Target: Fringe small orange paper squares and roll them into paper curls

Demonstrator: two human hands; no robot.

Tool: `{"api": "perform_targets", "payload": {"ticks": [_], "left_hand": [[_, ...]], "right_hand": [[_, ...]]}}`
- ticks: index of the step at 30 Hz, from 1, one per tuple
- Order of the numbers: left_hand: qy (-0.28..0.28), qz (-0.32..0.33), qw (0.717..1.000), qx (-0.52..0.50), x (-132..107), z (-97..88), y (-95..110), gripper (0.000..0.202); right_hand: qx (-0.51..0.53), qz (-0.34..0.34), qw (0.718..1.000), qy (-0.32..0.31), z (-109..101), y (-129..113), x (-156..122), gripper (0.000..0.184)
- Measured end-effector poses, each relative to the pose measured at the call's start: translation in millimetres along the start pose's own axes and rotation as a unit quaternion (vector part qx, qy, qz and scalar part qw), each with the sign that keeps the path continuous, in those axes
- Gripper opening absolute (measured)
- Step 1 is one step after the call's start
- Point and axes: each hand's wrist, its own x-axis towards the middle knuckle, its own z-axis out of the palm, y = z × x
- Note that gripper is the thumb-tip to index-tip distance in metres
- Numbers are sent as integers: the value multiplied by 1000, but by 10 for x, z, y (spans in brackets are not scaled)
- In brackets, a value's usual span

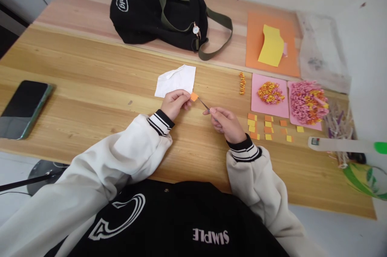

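Note:
My left hand (175, 103) pinches a small orange paper square (194, 96) by its edge, above the wooden table. My right hand (225, 121) is closed around a thin metal tool (204, 105), perhaps tweezers, whose pointed tip reaches the paper's right side. I cannot tell whether the tip grips the paper or only touches it. Just behind my left hand lies a creased white tissue (175, 80). Right of my right hand, small orange and yellow paper squares (268, 125) lie in columns on the table.
Beyond them are pink sheets (255, 106) bearing heaps of tiny rolled pieces (308, 104), and a short row of orange pieces (242, 83). A yellow sheet (270, 47) rests on an orange sheet (252, 47). A black bag (142, 11) lies behind; a phone (26, 108) is at left, a glue bottle (338, 144) at right.

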Motion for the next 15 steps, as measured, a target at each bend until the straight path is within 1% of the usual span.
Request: {"api": "perform_targets", "payload": {"ticks": [9, 15], "left_hand": [[-8, 21, 999, 42, -23, 27, 9, 15], [-16, 42, 996, 74, -22, 22, -5, 13]], "right_hand": [[0, 6, 1000, 7, -6, 20, 13, 50], [-23, 6, 1000, 16, -16, 11, -1, 52]]}}
